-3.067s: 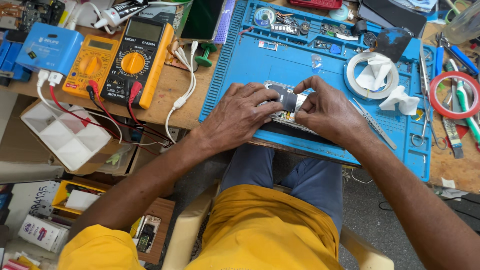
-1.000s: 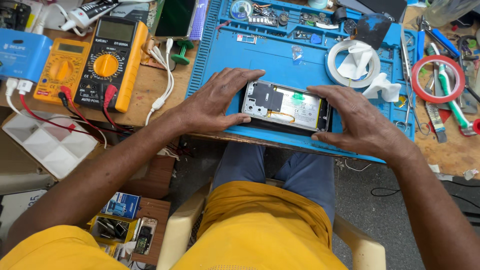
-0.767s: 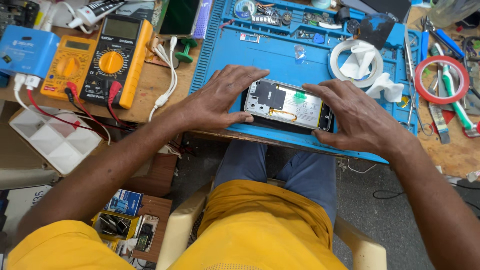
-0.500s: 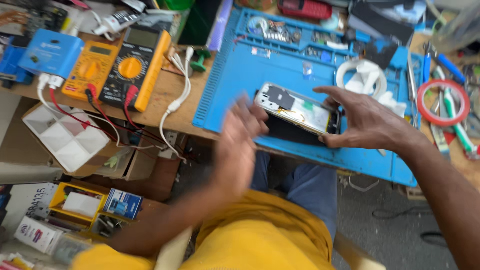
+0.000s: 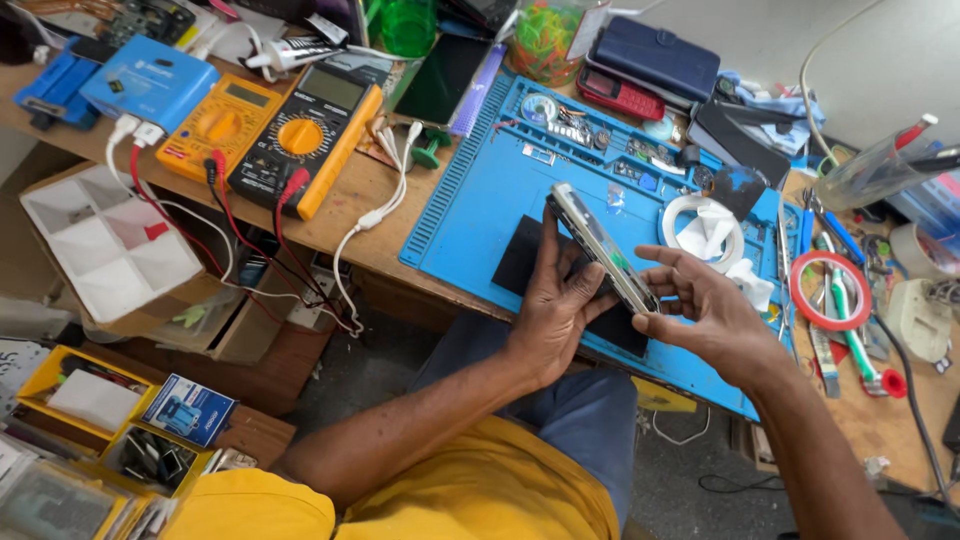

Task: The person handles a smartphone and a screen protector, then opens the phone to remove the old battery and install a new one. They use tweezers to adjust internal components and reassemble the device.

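An opened smartphone (image 5: 602, 248) is held tilted on its edge above a blue work mat (image 5: 480, 200). My left hand (image 5: 556, 300) supports it from underneath and behind, with the fingers along its back. From the right, my right hand (image 5: 700, 305) pinches its lower end between thumb and fingers. A black flat piece (image 5: 515, 262) lies on the mat under the phone, partly hidden by my left hand.
Two multimeters, a yellow one (image 5: 220, 125) and a black-and-orange one (image 5: 305, 135), lie left of the mat with red leads. A white tape roll (image 5: 705, 232), a red tape ring (image 5: 828, 290), screwdrivers and small parts crowd the right. A white divided tray (image 5: 105, 240) sits lower left.
The phone lay flat on the mat under both hands; now it is lifted and tipped on edge. My left hand swung away, then came back under the phone.
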